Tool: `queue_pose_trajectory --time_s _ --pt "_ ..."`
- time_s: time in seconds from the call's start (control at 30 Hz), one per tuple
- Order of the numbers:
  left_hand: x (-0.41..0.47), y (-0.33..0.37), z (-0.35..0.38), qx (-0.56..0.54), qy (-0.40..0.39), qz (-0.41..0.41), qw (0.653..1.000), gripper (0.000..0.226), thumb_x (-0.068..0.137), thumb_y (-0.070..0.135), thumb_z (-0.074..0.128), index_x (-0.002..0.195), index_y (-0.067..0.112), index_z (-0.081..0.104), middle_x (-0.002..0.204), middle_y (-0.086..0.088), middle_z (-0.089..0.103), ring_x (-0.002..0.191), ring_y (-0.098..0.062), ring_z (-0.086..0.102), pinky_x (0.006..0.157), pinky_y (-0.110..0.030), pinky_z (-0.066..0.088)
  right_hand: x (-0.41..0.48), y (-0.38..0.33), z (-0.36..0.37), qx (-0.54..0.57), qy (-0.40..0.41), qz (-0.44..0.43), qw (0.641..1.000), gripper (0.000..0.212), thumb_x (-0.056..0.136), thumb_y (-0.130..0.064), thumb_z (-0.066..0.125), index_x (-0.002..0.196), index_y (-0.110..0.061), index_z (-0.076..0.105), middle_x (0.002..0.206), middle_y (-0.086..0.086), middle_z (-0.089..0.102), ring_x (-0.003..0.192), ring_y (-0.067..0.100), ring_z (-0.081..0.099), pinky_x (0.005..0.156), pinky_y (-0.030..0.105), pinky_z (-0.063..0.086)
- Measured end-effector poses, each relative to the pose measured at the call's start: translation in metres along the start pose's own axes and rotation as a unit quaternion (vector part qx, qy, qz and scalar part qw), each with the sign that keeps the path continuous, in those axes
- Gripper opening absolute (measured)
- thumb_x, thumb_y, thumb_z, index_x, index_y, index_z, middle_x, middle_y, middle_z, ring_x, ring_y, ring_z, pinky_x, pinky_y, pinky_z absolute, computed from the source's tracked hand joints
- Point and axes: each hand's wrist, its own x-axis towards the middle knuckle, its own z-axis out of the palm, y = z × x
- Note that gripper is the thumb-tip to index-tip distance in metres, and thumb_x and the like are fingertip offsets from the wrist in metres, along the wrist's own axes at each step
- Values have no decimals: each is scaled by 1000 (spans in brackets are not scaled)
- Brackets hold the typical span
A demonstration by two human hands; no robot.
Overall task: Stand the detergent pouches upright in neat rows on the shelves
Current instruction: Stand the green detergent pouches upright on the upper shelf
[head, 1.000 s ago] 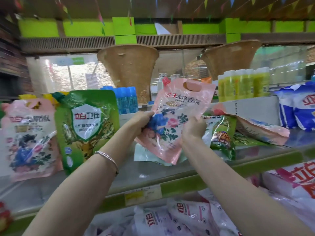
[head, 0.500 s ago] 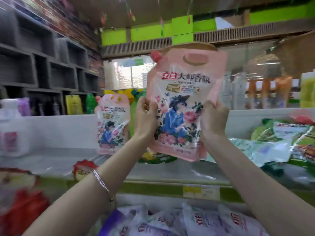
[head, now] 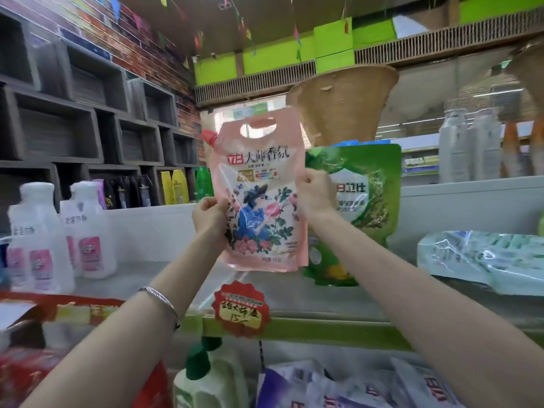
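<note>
Moved left, the pouch is held upright over the shelf. Its sides are gripped by the left hand and right hand.

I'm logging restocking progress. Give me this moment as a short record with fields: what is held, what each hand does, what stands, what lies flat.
held: pink pouch, upright, front to the camera
left hand: grips the pouch's left edge
right hand: grips the pouch's right edge
standing: green pouch, just behind the pink one, to its right
lying flat: pale pouch, at right
also there: white bottles, upright at left
shelf contact: cannot tell whether the held pouch's base touches it
</note>
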Motion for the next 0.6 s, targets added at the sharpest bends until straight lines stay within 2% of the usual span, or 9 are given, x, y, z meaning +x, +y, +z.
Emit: queue_pose_trajectory --time_s 0.03,0.07,0.1,0.17,0.3,0.37,0.43,0.5,0.6 --pt "10 -4 -6 4 -1 -23 1000 22 88 4 56 68 12 51 71 -7 55 68 -21 52 69 -32 46 0 5 11 -18 -2 1 1000 38 89 -1 38 54 -13 29 58 12 36 58 39 49 55 32 29" --pt "19 -9 -12 17 -5 -44 999 18 88 2 55 72 10 53 72 -7 55 67 -20 52 66 -30 46 -1 11 20 -36 -7 0 999 40 85 3 37 51 -14 26 54 7 30 52 32 41 53 32 25" --pt "28 -13 -18 36 -11 -60 997 13 88 0 54 77 8 55 74 -8 55 65 -19 51 62 -28 45 -2 17 28 -56 -13 3 998 40 81 7 35 50 -15 25 52 4 25 51 24 33 52 30 22" --pt "41 -24 -27 72 -32 -79 994 8 86 -4 54 86 4 55 75 -9 54 62 -17 47 55 -25 40 -3 30 39 -102 -16 10 995 41 78 10 35 47 -15 25 51 3 23 54 18 28 51 29 23" --pt "55 -46 -41 126 -63 -68 988 23 87 0 57 68 9 48 69 -5 51 63 -15 44 52 -20 33 -3 47 55 -172 -28 -7 985 46 86 9 38 47 -13 28 56 6 34 53 20 35 56 37 42" --pt "63 -51 -46 126 -72 -60 988 25 86 3 60 66 11 48 69 -4 52 64 -14 45 53 -20 32 -1 48 60 -166 -26 -18 986 47 85 10 39 47 -14 27 55 5 33 54 19 35 56 36 42" --pt "72 -54 -50 125 -88 -71 986 16 85 9 63 72 11 54 79 -7 58 76 -18 52 60 -22 36 6 51 64 -157 -23 -7 987 47 87 9 38 46 -13 29 53 6 34 53 21 42 55 35 51" --pt "79 -55 -51 113 -99 -82 985 9 86 15 63 90 10 58 96 -9 61 91 -22 54 77 -27 40 10 52 65 -152 -24 17 988 45 89 6 37 46 -9 34 52 6 38 52 27 55 49 35 49" --pt "84 -52 -52 93 -115 -68 987 29 89 18 61 114 5 58 102 -10 62 94 -22 56 89 -32 39 13 50 64 -139 -23 20 990 40 94 -9 39 56 -3 48 59 13 52 65 38 67 47 32 41"
